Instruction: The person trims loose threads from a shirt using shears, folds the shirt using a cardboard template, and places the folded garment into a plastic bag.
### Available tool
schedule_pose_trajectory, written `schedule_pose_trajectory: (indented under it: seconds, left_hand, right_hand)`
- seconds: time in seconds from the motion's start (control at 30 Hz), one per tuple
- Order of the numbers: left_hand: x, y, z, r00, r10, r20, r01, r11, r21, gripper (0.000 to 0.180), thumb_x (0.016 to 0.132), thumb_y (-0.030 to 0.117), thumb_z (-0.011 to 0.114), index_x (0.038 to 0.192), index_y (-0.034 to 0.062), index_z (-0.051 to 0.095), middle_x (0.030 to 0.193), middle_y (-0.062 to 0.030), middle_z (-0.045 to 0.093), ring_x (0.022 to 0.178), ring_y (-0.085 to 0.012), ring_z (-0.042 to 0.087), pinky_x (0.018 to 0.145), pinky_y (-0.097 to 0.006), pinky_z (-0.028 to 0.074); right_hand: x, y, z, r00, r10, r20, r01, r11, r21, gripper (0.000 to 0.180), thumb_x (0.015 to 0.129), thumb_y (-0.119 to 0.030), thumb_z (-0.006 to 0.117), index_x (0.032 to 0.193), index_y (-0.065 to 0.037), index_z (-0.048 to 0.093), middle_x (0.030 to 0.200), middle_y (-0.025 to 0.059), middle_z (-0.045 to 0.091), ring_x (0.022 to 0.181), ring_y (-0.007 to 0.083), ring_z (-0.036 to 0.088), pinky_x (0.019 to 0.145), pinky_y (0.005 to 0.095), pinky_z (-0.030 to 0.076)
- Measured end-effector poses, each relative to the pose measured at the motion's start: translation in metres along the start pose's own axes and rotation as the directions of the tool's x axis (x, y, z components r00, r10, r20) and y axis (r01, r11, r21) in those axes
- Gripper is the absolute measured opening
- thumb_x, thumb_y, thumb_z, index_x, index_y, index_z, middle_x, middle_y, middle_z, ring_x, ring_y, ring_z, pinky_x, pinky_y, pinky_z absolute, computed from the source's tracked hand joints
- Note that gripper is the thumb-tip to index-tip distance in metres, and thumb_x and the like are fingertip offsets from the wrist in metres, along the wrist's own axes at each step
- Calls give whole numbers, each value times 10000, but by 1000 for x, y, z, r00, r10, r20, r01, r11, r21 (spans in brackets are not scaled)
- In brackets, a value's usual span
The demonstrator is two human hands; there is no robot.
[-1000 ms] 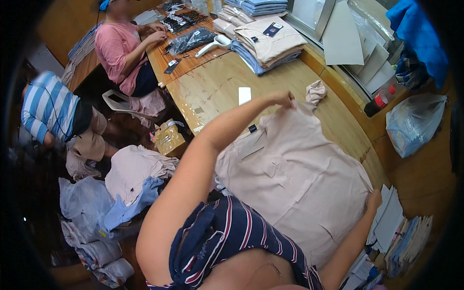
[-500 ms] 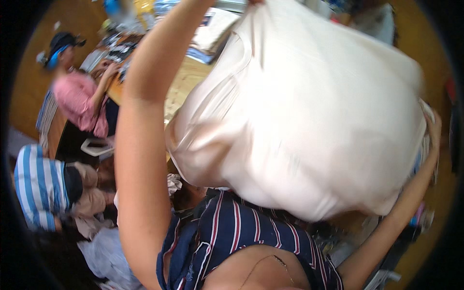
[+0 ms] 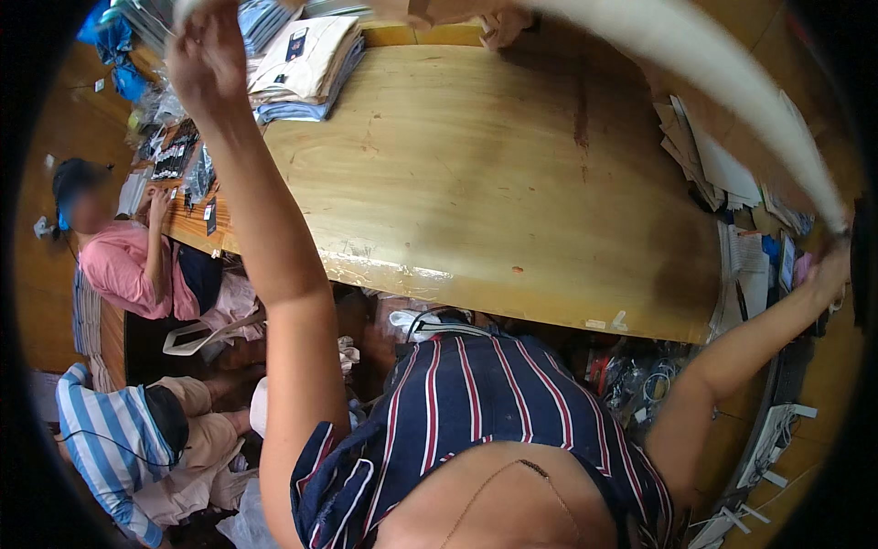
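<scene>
A pale cloth (image 3: 713, 64) is lifted in a broad arc above the far side of a wooden table (image 3: 476, 183), its upper part cut off by the top of the view. One end is held at far right by the right hand (image 3: 828, 270), where the cloth is pinched between blurred fingers. The left hand (image 3: 208, 55) is raised at upper left, its fingers bent near the top edge; whether cloth is gripped there cannot be told. A stack of folded garments (image 3: 306, 59) is set on the table beside the left forearm, and loose papers (image 3: 718, 165) are seen at the right. At left, a person in a pink top (image 3: 128, 265) is seated by the table, and a person in a striped shirt (image 3: 114, 439) is seen bent forward below.
</scene>
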State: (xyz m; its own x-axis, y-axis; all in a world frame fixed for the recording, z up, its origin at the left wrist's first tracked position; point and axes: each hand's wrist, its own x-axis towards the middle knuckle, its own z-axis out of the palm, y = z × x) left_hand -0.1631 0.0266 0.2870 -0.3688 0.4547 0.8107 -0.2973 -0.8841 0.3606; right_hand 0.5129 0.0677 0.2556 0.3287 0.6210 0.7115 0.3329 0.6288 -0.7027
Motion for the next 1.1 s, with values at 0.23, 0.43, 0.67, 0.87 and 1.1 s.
schedule_pose_trajectory:
  seconds: [0.23, 0.43, 0.67, 0.87, 1.1]
  left_hand:
    - [-202, -41, -103, 679, -594, -431, 489, 804, -338, 105, 832, 47, 408, 789, 22, 500, 1093, -202, 498, 1030, -261, 470, 929, -411, 359]
    - [-269, -46, -112, 850, -354, -390, 384, -89, 919, 96, 767, 80, 527, 832, 11, 543, 916, -125, 579, 889, -226, 531, 797, -320, 394]
    - [-266, -56, -54, 539, -834, -115, -96, -197, 976, 101, 657, 89, 598, 743, 67, 550, 827, -68, 589, 866, -261, 514, 731, -385, 319]
    - [-220, 46, -62, -28, -1000, 2, 557, -14, 830, 328, 686, 189, 679, 968, 39, 608, 839, -100, 626, 797, -232, 593, 712, -288, 445]
    - [-311, -27, -100, 617, -727, -303, -116, -464, 878, 542, 737, 397, 581, 1236, 299, 394, 1331, -35, 302, 1229, -267, 259, 908, -617, 196]
  right_hand:
    - [-188, 37, 0, 832, 222, 508, -114, 965, -236, 181, 690, 82, 516, 811, -24, 600, 978, 93, 551, 984, 232, 502, 904, 329, 350]
    - [-272, 80, 0, 495, 670, 553, -30, 649, -760, 258, 720, 59, 512, 928, -60, 610, 1038, 158, 505, 1035, 288, 460, 881, 309, 359]
    - [-276, 81, 92, 748, 657, 96, 14, 129, -992, 532, 735, -361, 600, 1173, -92, 460, 1208, 233, 392, 1143, 372, 342, 935, 420, 301]
    - [-283, 102, 61, 685, 725, 65, -103, 185, -977, 483, 712, -322, 633, 1100, -69, 498, 1133, 223, 450, 1044, 356, 415, 887, 410, 336]
    - [-288, 131, 31, 723, 625, 294, -378, 715, -588, 259, 762, -75, 583, 991, 14, 503, 937, 142, 562, 875, 240, 541, 816, 306, 397]
